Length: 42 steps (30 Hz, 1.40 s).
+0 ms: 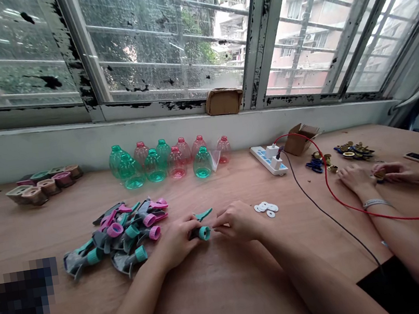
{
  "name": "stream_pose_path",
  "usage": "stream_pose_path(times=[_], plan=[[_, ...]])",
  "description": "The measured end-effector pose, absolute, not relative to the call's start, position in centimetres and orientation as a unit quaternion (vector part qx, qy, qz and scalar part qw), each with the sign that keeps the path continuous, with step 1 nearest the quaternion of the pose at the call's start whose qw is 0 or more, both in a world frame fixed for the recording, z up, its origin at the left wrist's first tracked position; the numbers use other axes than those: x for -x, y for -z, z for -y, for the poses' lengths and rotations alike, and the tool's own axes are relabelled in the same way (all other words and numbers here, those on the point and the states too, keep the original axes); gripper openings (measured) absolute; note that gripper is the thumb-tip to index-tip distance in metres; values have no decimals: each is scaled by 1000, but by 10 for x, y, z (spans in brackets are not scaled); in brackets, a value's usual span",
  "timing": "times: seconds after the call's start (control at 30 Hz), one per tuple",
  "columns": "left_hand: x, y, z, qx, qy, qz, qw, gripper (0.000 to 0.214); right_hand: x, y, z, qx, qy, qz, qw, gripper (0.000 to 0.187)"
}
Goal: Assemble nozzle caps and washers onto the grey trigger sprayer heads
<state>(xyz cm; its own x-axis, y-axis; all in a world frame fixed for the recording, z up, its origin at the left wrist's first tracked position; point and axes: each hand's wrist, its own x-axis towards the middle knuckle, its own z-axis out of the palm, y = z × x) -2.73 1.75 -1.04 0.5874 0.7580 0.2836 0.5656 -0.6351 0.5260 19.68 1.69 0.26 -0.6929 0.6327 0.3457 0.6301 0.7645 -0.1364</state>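
Left hand [177, 240]: closed round a teal-collared trigger sprayer head [201, 227] just right of the sprayer pile [121, 236], with the collar turned toward the other hand.
Right hand [237, 221]: fingertips pinched narrow at the collar; whatever they held was too small to tell.
White washers [266, 208]: loose, farther right of the pile, within reach.
Hidden: sprayer body lay under the fingers; co-worker's hands [369, 175] covered small parts.

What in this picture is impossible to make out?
Head view:
Spray head: its body is hidden inside the left hand.
Right hand: whether its fingertips pinch anything is too small to tell.
Lower left corner: a pixelated patch blurs whatever is there.
Co-worker's hands cover what they hold.
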Motion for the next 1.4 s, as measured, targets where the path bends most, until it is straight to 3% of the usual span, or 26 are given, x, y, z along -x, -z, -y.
stream_pose_path(times=[0.4, 0.77, 1.07, 1.4], plan=[[28, 10, -19, -871, -242, -368, 218, 17, -202, 18, -31, 294, -175, 905, 254, 18], [33, 13, -24, -855, -276, -370, 237, 15, -193, 29, -33, 263, -239, 874, 332, 17], [30, 12, -23, -813, -337, -401, 253, 16, -185, 32, -31, 299, -165, 853, 395, 16], [25, 9, -18, -818, -330, -428, 197, 10, -188, 18, -23, 383, -54, 837, 387, 17]])
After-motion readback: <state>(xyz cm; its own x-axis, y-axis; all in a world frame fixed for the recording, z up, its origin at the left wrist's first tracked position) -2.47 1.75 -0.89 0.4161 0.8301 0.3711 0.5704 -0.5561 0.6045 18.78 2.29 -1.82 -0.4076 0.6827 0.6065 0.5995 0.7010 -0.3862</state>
